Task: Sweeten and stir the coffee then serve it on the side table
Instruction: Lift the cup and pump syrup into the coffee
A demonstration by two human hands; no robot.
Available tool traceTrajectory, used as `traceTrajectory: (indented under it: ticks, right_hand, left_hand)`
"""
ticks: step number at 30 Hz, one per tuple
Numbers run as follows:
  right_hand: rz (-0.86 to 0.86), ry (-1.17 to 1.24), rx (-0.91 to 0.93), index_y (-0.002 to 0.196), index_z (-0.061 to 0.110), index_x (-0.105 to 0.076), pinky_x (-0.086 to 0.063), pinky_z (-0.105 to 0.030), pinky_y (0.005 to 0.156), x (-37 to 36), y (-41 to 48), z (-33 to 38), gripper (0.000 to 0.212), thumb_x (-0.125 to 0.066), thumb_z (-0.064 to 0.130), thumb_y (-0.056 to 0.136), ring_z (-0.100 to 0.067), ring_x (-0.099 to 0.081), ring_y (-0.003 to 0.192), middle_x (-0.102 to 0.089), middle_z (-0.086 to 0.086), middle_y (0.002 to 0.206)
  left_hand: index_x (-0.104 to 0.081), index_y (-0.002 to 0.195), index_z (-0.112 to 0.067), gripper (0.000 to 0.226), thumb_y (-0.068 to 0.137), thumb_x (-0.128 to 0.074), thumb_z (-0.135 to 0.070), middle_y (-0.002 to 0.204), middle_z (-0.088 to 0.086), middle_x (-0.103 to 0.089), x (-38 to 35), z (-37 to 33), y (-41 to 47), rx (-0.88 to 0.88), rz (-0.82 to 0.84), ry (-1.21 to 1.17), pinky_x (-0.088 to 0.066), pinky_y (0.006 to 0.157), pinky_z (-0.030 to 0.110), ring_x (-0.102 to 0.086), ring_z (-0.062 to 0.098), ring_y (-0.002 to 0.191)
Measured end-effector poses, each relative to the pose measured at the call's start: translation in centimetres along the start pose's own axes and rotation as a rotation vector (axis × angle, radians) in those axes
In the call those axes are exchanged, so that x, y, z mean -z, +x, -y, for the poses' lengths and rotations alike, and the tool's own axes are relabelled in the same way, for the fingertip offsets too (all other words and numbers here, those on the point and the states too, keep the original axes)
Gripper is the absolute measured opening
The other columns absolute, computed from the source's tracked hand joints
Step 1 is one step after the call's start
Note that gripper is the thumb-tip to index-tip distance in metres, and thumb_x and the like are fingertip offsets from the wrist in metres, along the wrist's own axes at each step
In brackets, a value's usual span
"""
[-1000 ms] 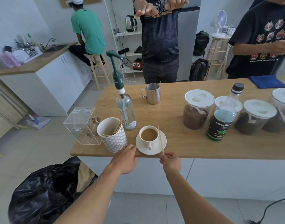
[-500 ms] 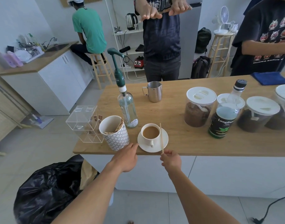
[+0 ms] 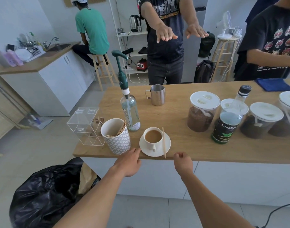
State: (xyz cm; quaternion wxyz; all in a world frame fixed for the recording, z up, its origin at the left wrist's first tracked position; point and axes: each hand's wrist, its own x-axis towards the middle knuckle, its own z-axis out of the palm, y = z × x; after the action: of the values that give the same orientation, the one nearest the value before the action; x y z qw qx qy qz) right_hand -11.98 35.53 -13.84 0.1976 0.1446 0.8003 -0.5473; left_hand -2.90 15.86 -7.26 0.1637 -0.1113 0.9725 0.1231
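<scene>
Wooden stir stick [image 3: 164, 142] just lying on the saucer [image 3: 168, 144] beside the coffee cup [image 3: 153, 137]. Left hand [image 3: 130, 163] touches the saucer rim with straight fingers [image 3: 137, 151]; right hand [image 3: 183, 163] is loosely curled, holding nothing.

Near the counter's [image 3: 182, 116] front edge, our coffee cup [image 3: 153, 137] sits on its saucer [image 3: 167, 143], with a wooden stirrer [image 3: 164, 142] lying alongside. Our left hand [image 3: 129, 163] points a finger at the saucer's rim. Our right hand [image 3: 183, 163] hovers loosely curled, holding nothing.
</scene>
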Motion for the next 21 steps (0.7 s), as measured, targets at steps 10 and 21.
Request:
traceTrajectory:
  ticks: [10,21]
  right_hand:
    - [0.027,-0.223,0.181,0.125,0.013,-0.057,-0.037,-0.024,0.049,1.8,0.1,2.5,0.033,-0.041,0.022,0.098,-0.011,-0.054,0.065,-0.06,0.001,0.088]
    - [0.346,-0.659,0.426,0.149,0.026,-0.033,-0.038,-0.036,0.101,0.2,3.5,5.7,0.068,-0.066,0.034,0.089,-0.025,-0.028,0.136,-0.044,0.005,0.147]
  left_hand:
    - [-0.034,0.148,-0.018,0.049,0.101,-0.041,-0.027,0.145,0.003,-0.045,-0.4,0.0,1.0,0.045,-0.135,-0.206,-0.045,0.099,0.039,-0.048,0.024,0.129]
    - [-0.034,0.148,-0.022,0.078,0.082,-0.074,-0.019,0.145,-0.004,-0.047,-1.0,0.9,6.0,0.114,-0.148,-0.757,-0.037,0.1,0.024,-0.045,0.011,0.131]
